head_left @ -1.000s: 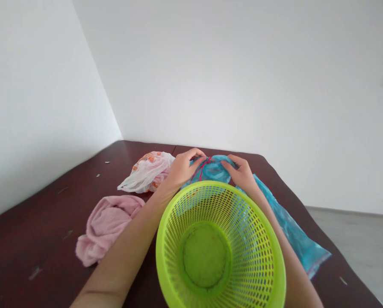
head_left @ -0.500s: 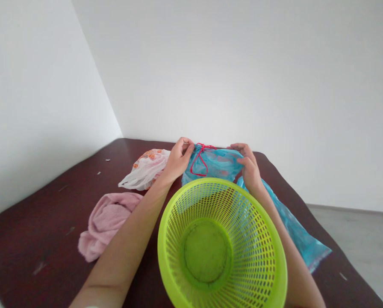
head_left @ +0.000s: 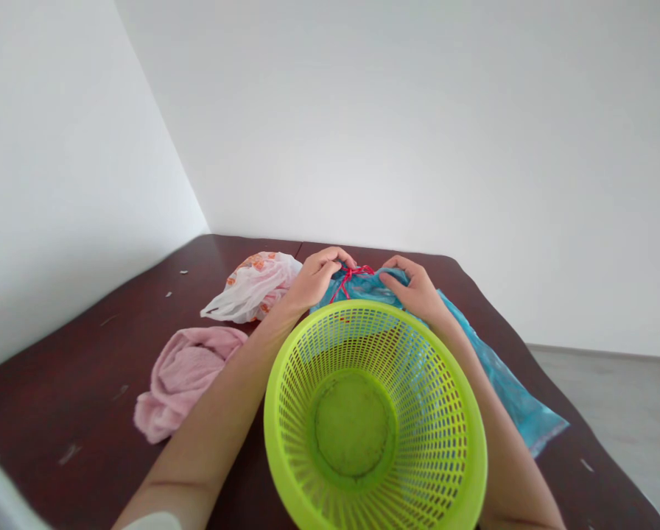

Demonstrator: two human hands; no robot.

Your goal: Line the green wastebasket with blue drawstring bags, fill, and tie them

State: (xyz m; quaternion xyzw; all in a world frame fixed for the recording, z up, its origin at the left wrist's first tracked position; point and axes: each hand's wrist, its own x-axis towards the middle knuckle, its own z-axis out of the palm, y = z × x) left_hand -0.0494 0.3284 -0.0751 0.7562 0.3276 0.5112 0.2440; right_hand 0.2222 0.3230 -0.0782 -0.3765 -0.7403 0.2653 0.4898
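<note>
Behind the basket, a blue plastic bag (head_left: 382, 293) with a red drawstring (head_left: 356, 272) is gathered between my two hands. My left hand (head_left: 317, 276) pinches its left edge beside the red string. At the right edge, my right hand (head_left: 415, 285) has thumb and fingers closed on the plastic. The bag's lower part is hidden by the green basket (head_left: 357, 434), a perforated one standing between my forearms with nothing in it. Another blue plastic bag (head_left: 507, 386) lies flat to the right, partly under my right forearm.
Left of my left hand sits a white plastic bag with orange print (head_left: 258, 285). A pink towel (head_left: 189, 375) lies crumpled nearer on the dark red table (head_left: 76, 368). White walls rise behind and to the left; small paper scraps dot the tabletop.
My hands have drawn closer together, and the blue bag between them is now bunched instead of stretched out. My right hand moved left and my left hand shifted slightly toward the string.
</note>
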